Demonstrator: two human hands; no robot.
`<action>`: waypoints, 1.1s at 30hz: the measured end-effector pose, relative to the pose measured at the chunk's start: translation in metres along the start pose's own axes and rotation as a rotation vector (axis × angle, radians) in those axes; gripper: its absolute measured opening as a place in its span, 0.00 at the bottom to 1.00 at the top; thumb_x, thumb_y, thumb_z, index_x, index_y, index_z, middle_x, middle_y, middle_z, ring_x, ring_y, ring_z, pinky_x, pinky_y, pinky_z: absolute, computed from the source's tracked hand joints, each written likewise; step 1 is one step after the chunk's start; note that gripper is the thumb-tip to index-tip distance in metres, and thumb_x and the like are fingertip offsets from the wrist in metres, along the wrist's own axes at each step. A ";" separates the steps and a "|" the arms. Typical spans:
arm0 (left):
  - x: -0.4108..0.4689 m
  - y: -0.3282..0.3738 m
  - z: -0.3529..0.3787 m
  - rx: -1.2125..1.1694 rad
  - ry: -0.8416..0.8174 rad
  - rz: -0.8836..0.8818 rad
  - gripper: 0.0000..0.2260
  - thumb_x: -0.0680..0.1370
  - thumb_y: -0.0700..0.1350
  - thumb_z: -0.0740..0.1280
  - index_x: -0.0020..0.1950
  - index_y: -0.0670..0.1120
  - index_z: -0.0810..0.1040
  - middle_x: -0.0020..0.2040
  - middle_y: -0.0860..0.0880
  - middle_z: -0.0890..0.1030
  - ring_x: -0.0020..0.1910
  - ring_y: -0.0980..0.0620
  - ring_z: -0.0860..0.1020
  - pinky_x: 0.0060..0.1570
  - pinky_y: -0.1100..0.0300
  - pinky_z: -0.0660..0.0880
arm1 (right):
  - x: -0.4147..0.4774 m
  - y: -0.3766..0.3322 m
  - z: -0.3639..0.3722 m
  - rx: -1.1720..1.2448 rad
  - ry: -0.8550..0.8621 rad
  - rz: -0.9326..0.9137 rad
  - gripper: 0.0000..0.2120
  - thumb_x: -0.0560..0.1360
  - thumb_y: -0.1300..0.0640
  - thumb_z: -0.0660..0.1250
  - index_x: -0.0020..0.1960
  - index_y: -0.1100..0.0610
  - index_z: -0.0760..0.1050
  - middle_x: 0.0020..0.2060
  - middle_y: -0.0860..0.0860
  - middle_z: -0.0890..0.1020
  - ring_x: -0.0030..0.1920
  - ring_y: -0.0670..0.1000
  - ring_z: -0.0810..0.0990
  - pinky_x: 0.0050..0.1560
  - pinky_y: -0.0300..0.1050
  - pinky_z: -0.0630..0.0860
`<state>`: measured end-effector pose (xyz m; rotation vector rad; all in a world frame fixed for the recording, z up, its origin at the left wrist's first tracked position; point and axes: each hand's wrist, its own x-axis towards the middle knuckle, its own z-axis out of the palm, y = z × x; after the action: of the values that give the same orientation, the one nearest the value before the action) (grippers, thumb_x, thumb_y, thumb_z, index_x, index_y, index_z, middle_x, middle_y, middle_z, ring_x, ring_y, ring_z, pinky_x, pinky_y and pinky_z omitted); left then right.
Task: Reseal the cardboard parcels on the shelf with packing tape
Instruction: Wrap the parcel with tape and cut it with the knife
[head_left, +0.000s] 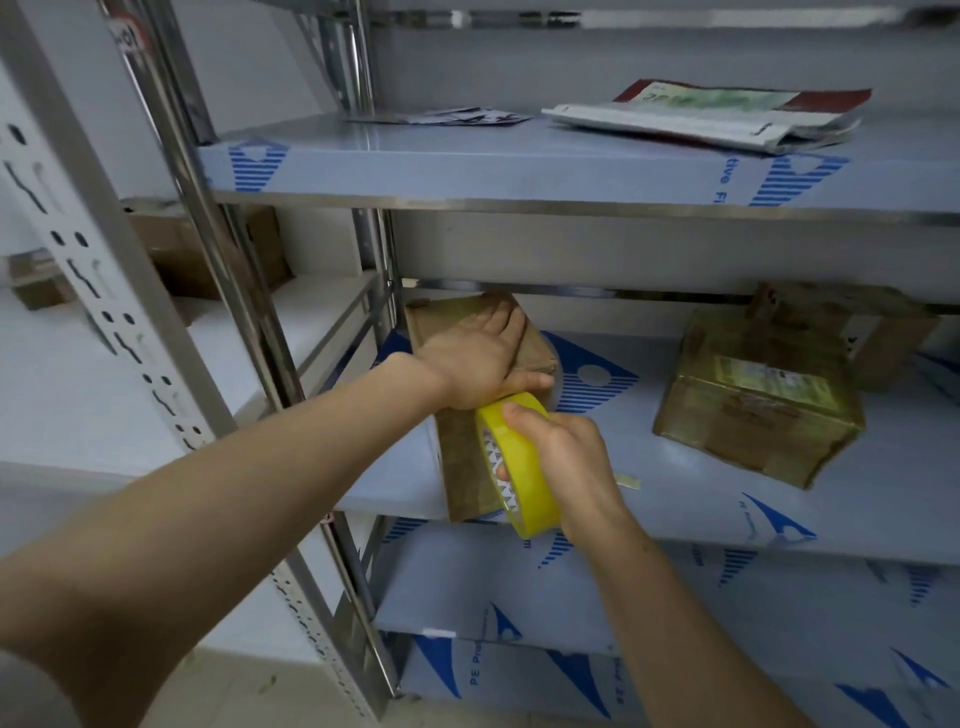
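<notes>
Steel shelving fills the view, its boards wrapped in pale film with blue printed arrows. At the far left a perforated upright (78, 260) slants across the frame, and behind it brown boxes (208, 249) sit on a neighbouring rack.

From the lower left a bare forearm reaches up and rightwards to the middle shelf (675, 499). Its left grip (478, 358) lies palm down on top of the cardboard parcel (465, 467), fingers straight and spread apart toward the back, thumb laid along the top front edge. This parcel stands at the left end of the middle shelf, just right of the chrome post, its front face hanging slightly over the shelf lip. Its brown card looks worn and shiny with old tape.

Just below that thumb, the right grip (566, 457) is clamped on the yellow tape roll (530, 493), fingers curled through the core and thumb over the rim. The roll stands on edge, pressed against the parcel's front face.

Further right on the same shelf sits a second parcel (758, 415), tilted, glossy with tape and bearing a label, with another box (852, 332) behind it. On the upper shelf (467, 166), at the upper right, lie flat mailers (711, 114).
</notes>
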<state>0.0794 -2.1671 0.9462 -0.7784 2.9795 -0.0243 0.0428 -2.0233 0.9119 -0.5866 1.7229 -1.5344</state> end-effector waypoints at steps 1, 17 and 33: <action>0.000 0.000 -0.002 -0.020 -0.024 -0.003 0.39 0.78 0.66 0.49 0.78 0.42 0.42 0.78 0.43 0.43 0.77 0.47 0.44 0.74 0.56 0.43 | 0.000 0.000 0.000 -0.001 0.001 -0.002 0.12 0.75 0.52 0.69 0.34 0.55 0.78 0.23 0.51 0.80 0.25 0.48 0.79 0.34 0.40 0.77; 0.070 -0.046 -0.005 -0.089 0.111 -0.498 0.29 0.81 0.62 0.43 0.73 0.47 0.67 0.74 0.43 0.65 0.74 0.43 0.61 0.72 0.45 0.48 | 0.012 0.011 -0.001 -0.039 0.007 -0.012 0.15 0.72 0.49 0.70 0.30 0.55 0.78 0.26 0.52 0.80 0.27 0.51 0.80 0.45 0.53 0.80; -0.006 -0.013 -0.005 -0.196 0.003 -0.141 0.41 0.74 0.69 0.58 0.79 0.47 0.50 0.78 0.43 0.51 0.77 0.43 0.51 0.73 0.53 0.52 | 0.014 0.002 0.004 -0.040 0.047 -0.008 0.14 0.74 0.52 0.70 0.32 0.56 0.78 0.22 0.50 0.80 0.26 0.49 0.80 0.39 0.46 0.78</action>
<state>0.0906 -2.1754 0.9518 -1.0086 2.9551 0.2637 0.0375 -2.0364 0.9063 -0.5825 1.7927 -1.5332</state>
